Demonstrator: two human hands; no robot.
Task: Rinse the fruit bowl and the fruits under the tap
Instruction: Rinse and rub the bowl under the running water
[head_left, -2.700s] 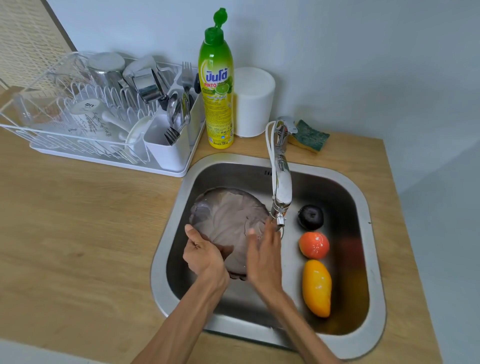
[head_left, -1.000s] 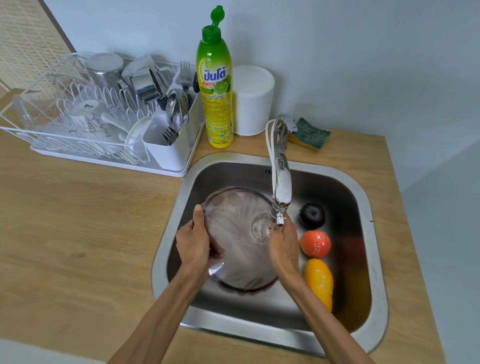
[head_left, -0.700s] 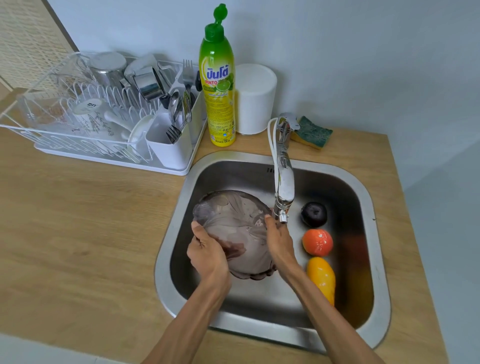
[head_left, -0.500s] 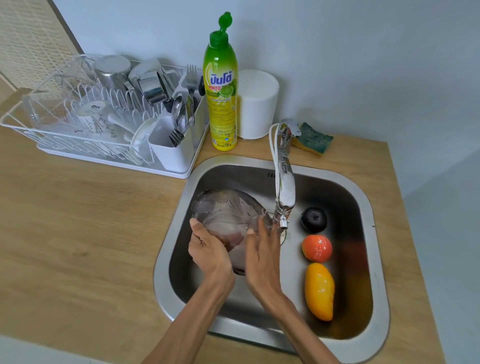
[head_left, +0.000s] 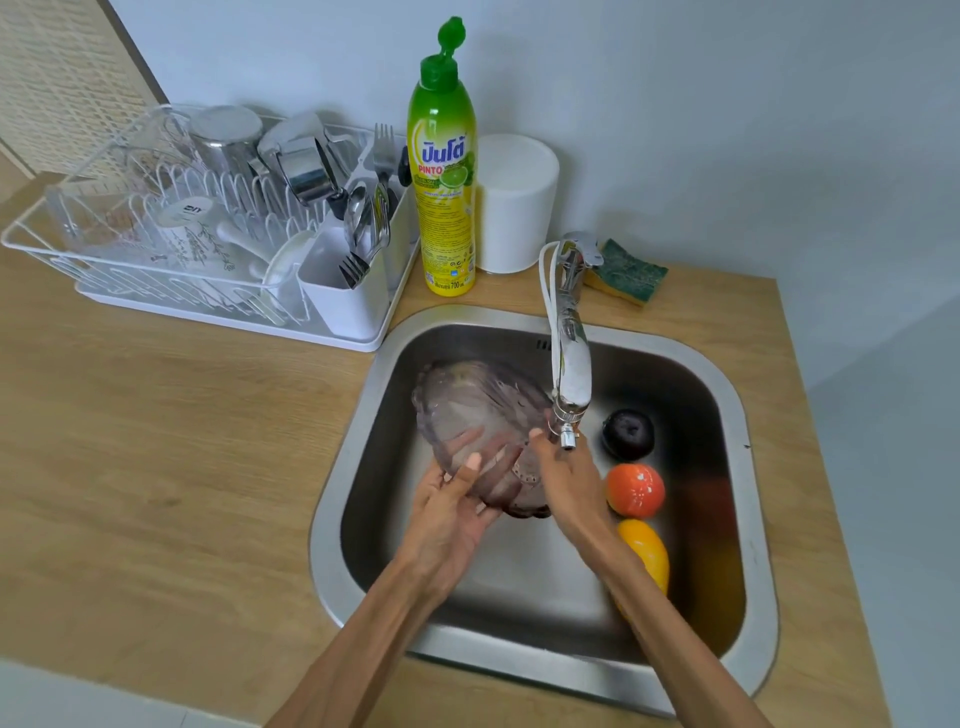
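Observation:
A translucent purple-grey fruit bowl (head_left: 467, 410) is tilted on edge inside the steel sink (head_left: 748, 467), just left of the tap spout (head_left: 569, 440). My left hand (head_left: 447, 519) holds its lower rim, thumb on the inside and fingers showing through the glass behind. My right hand (head_left: 569, 483) grips the bowl's right rim directly under the spout. Three fruits lie along the right of the basin: a dark plum (head_left: 627, 434), an orange-red fruit (head_left: 636, 491) and a yellow mango (head_left: 649, 551), which my right forearm partly hides. I cannot make out any water stream.
The tap (head_left: 571, 358) arches over the basin from the back. Behind the sink stand a green-yellow dish soap bottle (head_left: 444, 197), a white canister (head_left: 517, 202) and a sponge (head_left: 628, 270). A white dish rack (head_left: 208, 234) with cutlery sits on the wooden counter (head_left: 156, 467) at left.
My right hand left the bowl's front and went to its right rim under the spout. My left hand turned palm-up beneath the bowl, which has turned and tilted.

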